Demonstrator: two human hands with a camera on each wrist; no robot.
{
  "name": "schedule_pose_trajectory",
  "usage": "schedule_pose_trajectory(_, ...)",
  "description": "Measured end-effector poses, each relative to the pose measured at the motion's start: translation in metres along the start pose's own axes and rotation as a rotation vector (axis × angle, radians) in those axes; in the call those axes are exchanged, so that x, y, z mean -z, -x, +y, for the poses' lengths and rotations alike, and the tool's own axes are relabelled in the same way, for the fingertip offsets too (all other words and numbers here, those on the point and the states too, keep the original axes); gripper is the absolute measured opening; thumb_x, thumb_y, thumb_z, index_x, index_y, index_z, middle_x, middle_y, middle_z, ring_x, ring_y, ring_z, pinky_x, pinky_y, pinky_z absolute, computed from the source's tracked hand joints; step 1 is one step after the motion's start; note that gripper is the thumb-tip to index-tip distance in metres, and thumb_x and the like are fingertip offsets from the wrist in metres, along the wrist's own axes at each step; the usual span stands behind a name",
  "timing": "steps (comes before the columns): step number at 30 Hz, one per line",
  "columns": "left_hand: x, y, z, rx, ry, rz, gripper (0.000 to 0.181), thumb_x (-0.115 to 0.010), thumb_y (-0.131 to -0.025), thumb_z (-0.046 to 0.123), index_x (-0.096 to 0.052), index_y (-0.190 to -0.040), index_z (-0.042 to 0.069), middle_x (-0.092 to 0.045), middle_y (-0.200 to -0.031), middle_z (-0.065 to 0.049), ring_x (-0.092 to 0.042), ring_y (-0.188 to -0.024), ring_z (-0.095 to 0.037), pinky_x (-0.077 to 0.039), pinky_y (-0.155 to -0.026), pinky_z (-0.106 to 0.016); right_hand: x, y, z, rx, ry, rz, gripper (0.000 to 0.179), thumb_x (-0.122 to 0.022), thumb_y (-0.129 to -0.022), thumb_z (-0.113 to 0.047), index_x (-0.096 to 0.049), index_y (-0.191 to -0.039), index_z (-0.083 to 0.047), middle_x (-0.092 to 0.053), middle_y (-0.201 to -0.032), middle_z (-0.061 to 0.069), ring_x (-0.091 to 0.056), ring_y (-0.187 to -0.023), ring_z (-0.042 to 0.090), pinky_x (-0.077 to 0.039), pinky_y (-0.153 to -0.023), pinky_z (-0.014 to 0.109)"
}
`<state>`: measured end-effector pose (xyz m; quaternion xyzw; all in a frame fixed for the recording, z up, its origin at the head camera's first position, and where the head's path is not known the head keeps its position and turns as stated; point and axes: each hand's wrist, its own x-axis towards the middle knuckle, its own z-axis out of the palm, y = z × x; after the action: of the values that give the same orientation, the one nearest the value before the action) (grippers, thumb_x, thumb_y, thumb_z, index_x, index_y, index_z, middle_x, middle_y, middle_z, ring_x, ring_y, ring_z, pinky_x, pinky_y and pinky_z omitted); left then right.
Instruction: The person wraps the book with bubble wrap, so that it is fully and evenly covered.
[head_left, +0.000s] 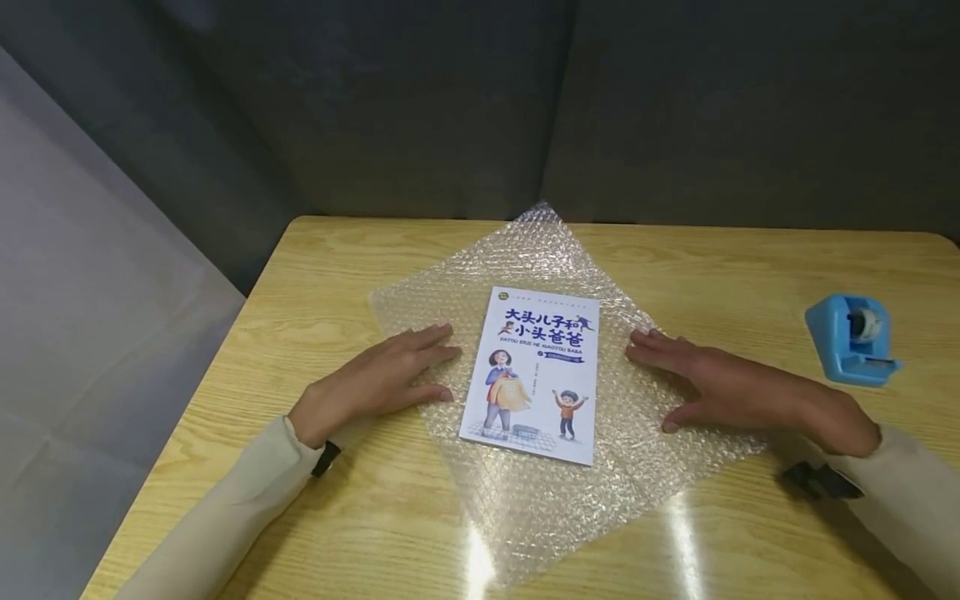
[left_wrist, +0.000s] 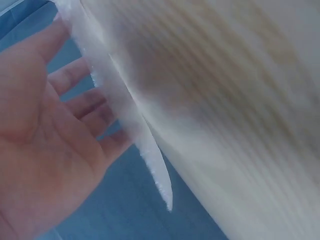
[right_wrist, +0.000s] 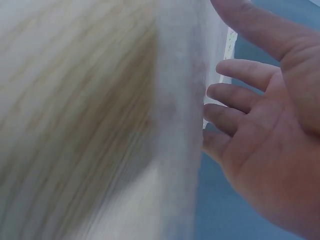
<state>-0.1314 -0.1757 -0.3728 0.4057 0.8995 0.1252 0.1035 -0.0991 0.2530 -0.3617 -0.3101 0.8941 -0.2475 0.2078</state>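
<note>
A white children's book (head_left: 528,375) with blue Chinese lettering and drawn figures lies face up on a sheet of bubble wrap (head_left: 525,525). The sheet is turned cornerwise on the wooden table. My left hand (head_left: 386,375) is over the sheet's left edge, its fingers extended towards the book but apart from it. On the other side, my right hand (head_left: 712,383) has its fingers stretched over the sheet's right part, also apart from the book. Both wrist views show extended fingers, with the left palm (left_wrist: 50,140) and right palm (right_wrist: 270,135) beside the sheet's edge; neither hand grips anything.
A blue tape dispenser (head_left: 855,340) with a roll of tape stands at the table's right side. Behind the table (head_left: 300,275) hangs a dark curtain (head_left: 420,108), and a pale grey cloth (head_left: 82,333) is at the left.
</note>
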Motion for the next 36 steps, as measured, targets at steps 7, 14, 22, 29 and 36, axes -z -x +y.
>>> schedule_pose_trajectory(7,0.009,0.011,0.017,-0.075,-0.016,0.101,0.055,-0.064,-0.091,0.034,-0.049,-0.137,0.008,-0.036,-0.149,-0.013,-0.028,-0.139,-0.024,-0.016,-0.114,-0.045,0.001,0.010,-0.005,0.068,0.030,0.106,0.075,-0.070,-0.084,-0.038,-0.037,-0.145,-0.007,-0.025,-0.152,0.018,-0.019,-0.139,0.038,-0.004,-0.110,0.014)
schedule_pose_trajectory(14,0.019,0.029,0.069,-0.285,-0.054,0.092,0.074,-0.075,-0.079,0.036,-0.044,-0.142,0.013,-0.030,-0.152,-0.009,-0.026,-0.140,-0.022,-0.016,-0.114,-0.043,-0.002,0.017,-0.020,0.075,0.071,0.182,0.068,-0.066,-0.089,-0.034,-0.036,-0.147,-0.014,-0.029,-0.151,0.015,-0.025,-0.137,0.038,-0.017,-0.113,0.029)
schedule_pose_trajectory(22,0.002,0.038,0.123,-0.468,-0.222,-0.080,0.080,-0.065,-0.078,0.054,-0.040,-0.145,0.019,-0.030,-0.152,-0.009,-0.025,-0.140,-0.021,-0.016,-0.114,-0.040,-0.008,0.018,-0.028,0.130,0.101,0.182,0.060,-0.062,-0.092,-0.030,-0.039,-0.145,-0.011,-0.033,-0.149,0.016,-0.029,-0.136,0.035,-0.010,-0.105,0.008)
schedule_pose_trajectory(29,-0.008,0.040,0.136,-0.473,-0.304,-0.110,0.070,-0.066,-0.081,0.045,-0.042,-0.144,0.023,-0.033,-0.151,-0.006,-0.028,-0.139,-0.019,-0.017,-0.114,-0.038,-0.009,0.019,-0.029,0.106,0.086,0.168,0.059,-0.061,-0.093,-0.030,-0.040,-0.145,-0.011,-0.035,-0.148,0.015,-0.032,-0.135,0.037,-0.010,-0.102,0.006)
schedule_pose_trajectory(36,-0.014,0.038,0.138,-0.467,-0.377,-0.120,0.067,-0.067,-0.082,0.047,-0.045,-0.142,0.026,-0.034,-0.150,-0.003,-0.031,-0.138,-0.018,-0.021,-0.113,-0.038,-0.010,0.020,-0.031,0.094,0.073,0.158,0.060,-0.060,-0.094,-0.032,-0.039,-0.145,-0.012,-0.035,-0.148,0.014,-0.033,-0.134,0.037,-0.011,-0.100,0.004)
